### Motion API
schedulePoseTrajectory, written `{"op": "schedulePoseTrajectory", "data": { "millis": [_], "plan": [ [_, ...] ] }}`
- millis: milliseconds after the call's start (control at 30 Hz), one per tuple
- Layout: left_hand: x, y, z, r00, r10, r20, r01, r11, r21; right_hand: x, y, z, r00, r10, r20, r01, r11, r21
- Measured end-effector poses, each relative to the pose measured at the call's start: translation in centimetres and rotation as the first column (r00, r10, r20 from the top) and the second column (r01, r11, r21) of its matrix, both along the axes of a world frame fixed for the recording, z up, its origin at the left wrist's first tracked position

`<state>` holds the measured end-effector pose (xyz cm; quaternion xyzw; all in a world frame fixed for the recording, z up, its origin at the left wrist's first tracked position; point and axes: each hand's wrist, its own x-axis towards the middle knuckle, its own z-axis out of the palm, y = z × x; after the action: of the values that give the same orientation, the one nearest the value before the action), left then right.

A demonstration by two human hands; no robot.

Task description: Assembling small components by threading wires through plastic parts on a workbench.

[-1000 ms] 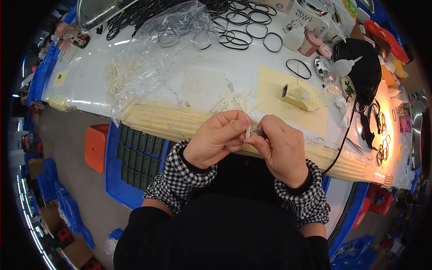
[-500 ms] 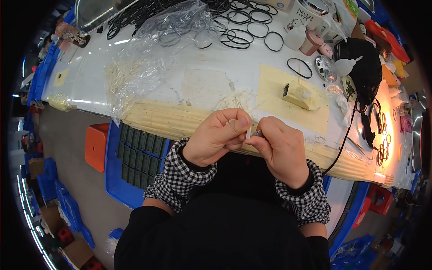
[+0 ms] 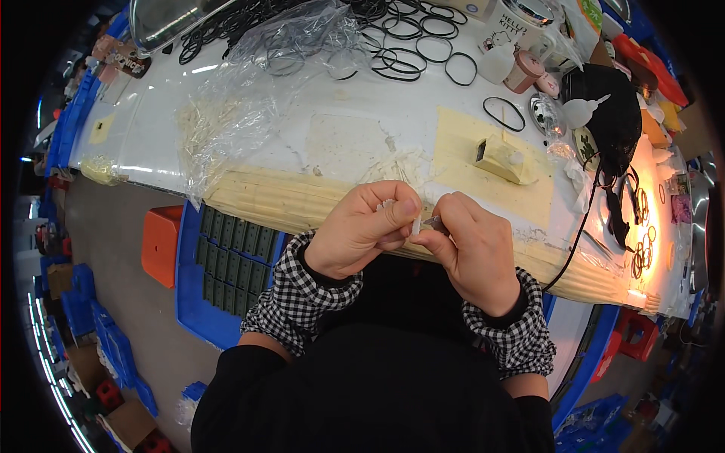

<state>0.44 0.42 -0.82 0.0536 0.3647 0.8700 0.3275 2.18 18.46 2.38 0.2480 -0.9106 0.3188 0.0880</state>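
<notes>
Over the table's front edge, my two hands are close together. My left hand (image 3: 361, 230) is closed, pinching a small whitish strip (image 3: 416, 224) between thumb and fingers, and a bit of pale material shows above the knuckles. Just to its right, my right hand (image 3: 479, 249) is closed on a small grey metal-looking piece (image 3: 436, 223), mostly hidden by the fingers. Its thumb tip is beside the lower end of the strip. The exact kind of either small thing cannot be made out.
Black rubber rings (image 3: 400, 64) and a crumpled clear plastic bag (image 3: 291, 45) lie at the back. A taped yellowish block (image 3: 502, 162) sits right of centre. Bottles, a black cloth (image 3: 612, 113) and a cable crowd the right. A blue crate (image 3: 189, 302) stands below left, beside an orange stool (image 3: 161, 245).
Both hands stay in nearly the same place. The right fingers and the grey piece have shifted very slightly against the white strip.
</notes>
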Motion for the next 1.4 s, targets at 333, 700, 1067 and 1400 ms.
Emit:
{"op": "schedulePoseTrajectory", "data": {
  "millis": [333,700,1067,1400],
  "plan": [
    [-0.05,-0.22,0.13,1.0,0.005,0.002,-0.005,1.0,-0.015,-0.01,0.02,0.06,1.0,0.018,0.002,-0.018,1.0,0.025],
    [0.0,-0.35,0.4,1.0,0.007,0.004,-0.006,0.999,-0.049,-0.04,-0.05,0.12,1.0,0.02,-0.002,-0.02,1.0,0.021],
    [-0.02,-0.4,0.74,1.0,0.009,0.002,-0.009,0.996,-0.093,-0.02,0.16,-0.06,0.999,0.039,0.01,-0.04,0.999,0.023],
    [0.08,-0.5,0.83,1.0,0.028,-0.001,-0.028,0.991,-0.129,-0.1,0.21,-0.14,0.999,0.051,0.012,-0.052,0.998,0.033]
  ]
}}
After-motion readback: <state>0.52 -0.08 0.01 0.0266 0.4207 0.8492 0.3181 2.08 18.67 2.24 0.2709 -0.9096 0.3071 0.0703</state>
